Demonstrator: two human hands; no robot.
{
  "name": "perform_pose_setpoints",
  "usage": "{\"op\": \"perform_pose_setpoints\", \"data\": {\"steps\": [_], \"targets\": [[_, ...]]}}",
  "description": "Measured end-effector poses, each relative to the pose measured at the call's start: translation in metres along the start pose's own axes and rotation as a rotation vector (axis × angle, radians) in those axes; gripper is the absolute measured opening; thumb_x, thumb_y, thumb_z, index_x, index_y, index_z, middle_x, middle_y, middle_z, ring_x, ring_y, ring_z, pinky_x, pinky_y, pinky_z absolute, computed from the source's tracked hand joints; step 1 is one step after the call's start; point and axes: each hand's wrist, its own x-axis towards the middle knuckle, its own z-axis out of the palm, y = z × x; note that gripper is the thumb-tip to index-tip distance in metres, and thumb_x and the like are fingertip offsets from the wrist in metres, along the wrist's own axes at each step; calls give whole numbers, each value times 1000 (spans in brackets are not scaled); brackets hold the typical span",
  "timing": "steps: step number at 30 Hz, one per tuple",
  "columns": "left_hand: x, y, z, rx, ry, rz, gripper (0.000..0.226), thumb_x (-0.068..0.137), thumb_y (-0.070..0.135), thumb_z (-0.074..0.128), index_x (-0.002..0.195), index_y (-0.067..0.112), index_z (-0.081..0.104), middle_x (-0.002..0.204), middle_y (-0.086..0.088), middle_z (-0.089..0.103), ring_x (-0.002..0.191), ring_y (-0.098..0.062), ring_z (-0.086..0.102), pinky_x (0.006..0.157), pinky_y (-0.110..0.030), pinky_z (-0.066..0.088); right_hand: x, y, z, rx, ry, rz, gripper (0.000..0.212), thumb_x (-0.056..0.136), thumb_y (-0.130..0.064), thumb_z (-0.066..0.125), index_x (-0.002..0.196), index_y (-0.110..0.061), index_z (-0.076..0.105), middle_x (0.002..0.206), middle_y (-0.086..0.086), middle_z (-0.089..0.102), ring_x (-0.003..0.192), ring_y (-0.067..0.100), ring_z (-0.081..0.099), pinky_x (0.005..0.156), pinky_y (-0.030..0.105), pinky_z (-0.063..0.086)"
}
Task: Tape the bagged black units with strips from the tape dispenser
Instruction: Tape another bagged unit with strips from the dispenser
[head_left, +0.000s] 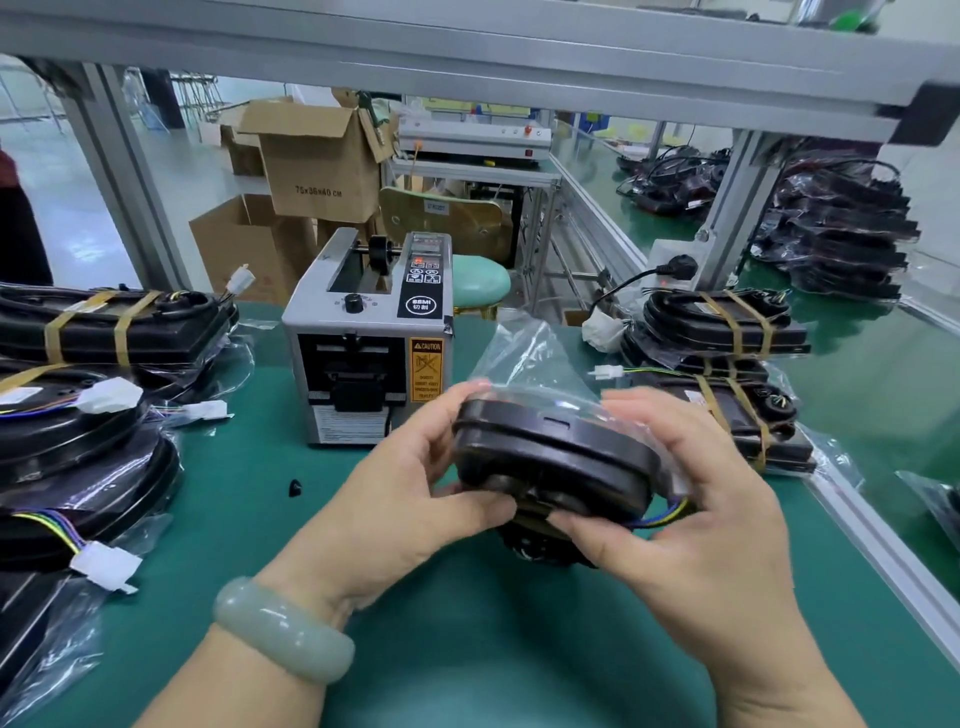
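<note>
A round black unit (556, 457) in a clear plastic bag is held above the green mat (467, 649), tilted on edge. My left hand (415, 483) grips its left rim, thumb underneath. My right hand (691, 499) grips its right rim, thumb under the unit near its coloured wires. The loose end of the bag (524, 348) sticks up behind. The grey tape dispenser (363, 353) stands just beyond the unit, its outlet slot facing me; I see no strip at the outlet.
Bagged black units (78, 441) lie stacked at the left, one with yellow tape bands (124, 327). Taped units (727, 332) are stacked at the right, more bagged ones (841, 228) beyond the aluminium frame post. A small black piece (295, 487) lies on the mat. Cardboard boxes stand behind.
</note>
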Motion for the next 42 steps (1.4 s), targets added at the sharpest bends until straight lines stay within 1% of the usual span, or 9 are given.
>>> {"op": "perform_pose_setpoints", "data": {"steps": [3,5,7,10,20,28,33,37,42], "targets": [[0,3,-14,2,114,-143,64,68,17,76,127,28,56,122,11,67,114,-5,60,92,-28,48,-3,2,3,-147,143,11,63,52,-22,85,107,-39,60,106,-20,58,102,-4,55,89,6,36],[5,7,-22,-88,317,-277,30,81,16,71,110,23,65,94,7,75,83,-7,71,69,-23,51,-4,6,6,-255,196,54,65,51,-19,89,108,-34,62,102,-8,59,99,-10,50,87,2,32],[14,6,-30,-209,555,-397,6,90,20,63,94,20,67,68,7,72,53,-3,62,47,-16,45,-5,8,9,-317,191,86,63,50,-13,91,106,-29,67,100,0,60,96,-14,47,85,-1,30],[25,9,-40,-411,753,-455,14,90,19,63,76,16,62,49,8,60,37,0,49,36,-10,36,-7,6,13,-345,140,79,61,50,-9,92,106,-20,70,101,3,60,93,-10,48,85,-2,30],[41,19,-47,-523,818,-473,16,85,6,52,73,13,60,43,7,53,34,-2,49,38,-8,35,-8,4,18,-357,73,68,64,47,-6,92,106,-16,70,101,4,60,93,-4,47,87,-2,30],[51,16,-51,-468,860,-487,19,91,14,54,73,15,57,39,10,53,32,1,50,35,-7,34,-8,1,19,-357,47,100,63,47,-9,92,106,-17,70,103,3,60,93,-3,48,86,-3,31],[60,7,-53,-428,941,-475,12,91,20,60,80,15,59,67,4,61,41,0,55,35,-8,36,-8,2,20,-363,48,97,64,47,-7,92,106,-16,70,103,3,60,94,-3,47,88,-3,29],[65,3,-51,-403,1015,-478,11,90,22,58,81,15,58,72,4,62,54,-2,56,35,-8,36,-9,2,20,-364,47,94,65,46,-8,92,106,-16,70,102,-1,58,94,-6,45,88,-4,27],[42,18,-36,-503,853,-473,17,90,20,55,73,18,54,51,8,56,38,-2,50,37,-10,36,-9,2,20,-361,73,100,63,46,-8,92,105,-16,70,102,-1,58,92,-6,46,86,-4,28]]}}
